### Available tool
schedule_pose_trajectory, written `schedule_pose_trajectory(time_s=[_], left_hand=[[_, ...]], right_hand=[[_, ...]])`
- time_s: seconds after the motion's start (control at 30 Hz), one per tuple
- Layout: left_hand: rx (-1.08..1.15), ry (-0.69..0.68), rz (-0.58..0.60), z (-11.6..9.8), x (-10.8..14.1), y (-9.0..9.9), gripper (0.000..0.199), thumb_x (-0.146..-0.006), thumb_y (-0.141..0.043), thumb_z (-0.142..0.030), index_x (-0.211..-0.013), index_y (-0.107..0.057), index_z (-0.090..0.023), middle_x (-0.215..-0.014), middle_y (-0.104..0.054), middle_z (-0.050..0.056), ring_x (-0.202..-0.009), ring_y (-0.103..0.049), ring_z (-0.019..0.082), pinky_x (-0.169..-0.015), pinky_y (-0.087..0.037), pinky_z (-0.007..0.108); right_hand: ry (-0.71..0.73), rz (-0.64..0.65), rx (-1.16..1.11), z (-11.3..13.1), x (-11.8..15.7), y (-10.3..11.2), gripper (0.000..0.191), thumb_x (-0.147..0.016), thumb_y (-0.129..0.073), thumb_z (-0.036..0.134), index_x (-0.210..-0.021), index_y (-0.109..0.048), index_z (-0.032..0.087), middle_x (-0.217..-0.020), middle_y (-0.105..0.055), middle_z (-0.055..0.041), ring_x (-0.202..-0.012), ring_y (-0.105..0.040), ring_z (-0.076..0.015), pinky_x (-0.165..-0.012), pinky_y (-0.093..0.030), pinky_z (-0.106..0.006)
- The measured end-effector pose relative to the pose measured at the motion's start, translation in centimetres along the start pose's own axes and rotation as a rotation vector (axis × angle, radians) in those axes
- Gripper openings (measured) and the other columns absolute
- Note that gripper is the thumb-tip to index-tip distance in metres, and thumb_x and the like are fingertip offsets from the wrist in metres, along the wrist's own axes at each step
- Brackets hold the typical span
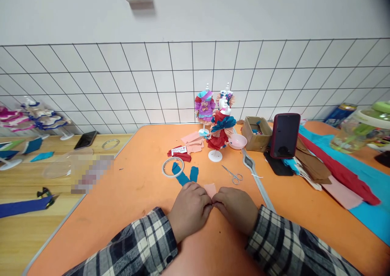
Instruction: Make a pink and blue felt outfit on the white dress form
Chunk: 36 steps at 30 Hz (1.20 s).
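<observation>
Loads of bare orange table [134,211] sat left of the grip, out to a grey edge [81,203]. Cardboard box [256,142] beyond it, off right, had blue bits inside. Left hand [190,207] and right hand [237,207] both pinched the pink cloth [210,189], which poked out just past the fingertips.

Dressed in long, soft-looking checked sleeves, made of the same cloth behind each hand. Coloured black, dark grey-blue and creamy white, in big squares with thin lines across. Finished just behind the left hand [191,205], on the left sleeve [137,243], with a dark-edged left cuff [166,231] and a small dark button [169,259]. Finished just behind the right hand [236,207], on the right sleeve [292,239], with a matching right cuff [257,231]. Bare past the cuffs.
</observation>
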<state>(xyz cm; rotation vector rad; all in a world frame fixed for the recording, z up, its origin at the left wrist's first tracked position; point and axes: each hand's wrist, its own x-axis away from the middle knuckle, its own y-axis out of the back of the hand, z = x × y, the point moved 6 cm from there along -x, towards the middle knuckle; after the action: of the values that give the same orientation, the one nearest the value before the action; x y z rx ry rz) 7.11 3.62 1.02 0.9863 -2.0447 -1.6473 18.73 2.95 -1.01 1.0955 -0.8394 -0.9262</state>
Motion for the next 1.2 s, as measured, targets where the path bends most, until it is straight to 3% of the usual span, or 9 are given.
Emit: schedule_pose_trajectory(time_s=[0.53, 0.77, 1.2], left_hand=[[-0.004, 0.047, 0.020, 0.01, -0.02, -0.01, 0.014, -0.087, -0.055, -0.020, -0.083, -0.069, -0.022, -0.078, -0.067, 0.003, -0.084, -0.057, 0.021, -0.082, -0.038, 0.038], [0.023, 0.098, 0.020, 0.30, -0.06, 0.07, 0.010, -0.084, -0.057, -0.020, -0.083, -0.067, -0.020, -0.079, -0.065, 0.004, -0.082, -0.055, 0.021, -0.078, -0.039, 0.036], [0.007, 0.074, 0.026, 0.14, -0.27, 0.07, 0.013, -0.086, -0.056, -0.021, -0.082, -0.069, -0.022, -0.078, -0.066, 0.003, -0.083, -0.056, 0.021, -0.082, -0.039, 0.038]], right_hand=[[-0.016, -0.069, -0.020, 0.00, 0.11, 0.12, 0.015, -0.092, -0.050, 0.026, -0.091, -0.065, 0.025, -0.085, -0.067, 0.0000, -0.078, -0.061, -0.0165, -0.059, -0.029, -0.026], [-0.002, -0.027, -0.002, 0.16, -0.02, -0.01, 0.028, -0.096, -0.043, 0.029, -0.088, -0.069, 0.024, -0.086, -0.067, -0.0028, -0.081, -0.062, -0.0164, -0.061, -0.032, -0.027], [-0.012, -0.021, -0.067, -0.05, -0.17, -0.36, 0.021, -0.094, -0.047, 0.025, -0.091, -0.068, 0.024, -0.087, -0.067, -0.0019, -0.082, -0.061, -0.0160, -0.065, -0.035, -0.026]])
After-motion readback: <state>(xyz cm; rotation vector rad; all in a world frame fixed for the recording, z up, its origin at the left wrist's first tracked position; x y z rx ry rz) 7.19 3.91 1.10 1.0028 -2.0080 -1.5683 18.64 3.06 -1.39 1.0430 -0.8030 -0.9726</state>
